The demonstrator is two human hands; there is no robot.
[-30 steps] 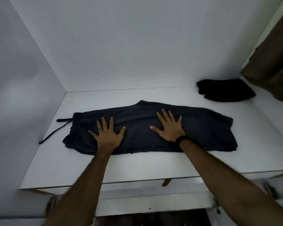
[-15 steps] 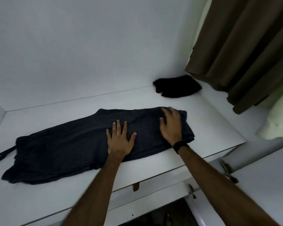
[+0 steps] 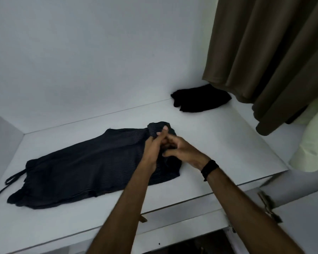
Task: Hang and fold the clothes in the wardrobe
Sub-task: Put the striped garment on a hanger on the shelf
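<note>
Dark ribbed cloth, soft and light: the trousers (image 3: 92, 162) lie flat on the white shelf (image 3: 218, 143), waist end near left, leg end toward the right middle. They look limp, so they will sag and bunch wherever you lift them; take them by the hem with both hands spread apart so the fold comes over even.

Your left hand (image 3: 154, 149) has its fingers curled on the far corner of the leg end and has that corner raised off the shelf. Your right hand (image 3: 182, 149) sits just beside it over the near part of the same end, fingers bent toward the cloth; whether it truly has hold of the fabric I cannot tell. A black band (image 3: 209, 168) is on that wrist.

The drawstring (image 3: 9, 182) trails off the waist to the left edge and could catch or slip out of the fold, so I would tuck it in.

A small black garment (image 3: 200, 99) lies at the far right, well apart from the trousers. A brown curtain (image 3: 273, 61) hangs over that corner, clear of your fold.
</note>
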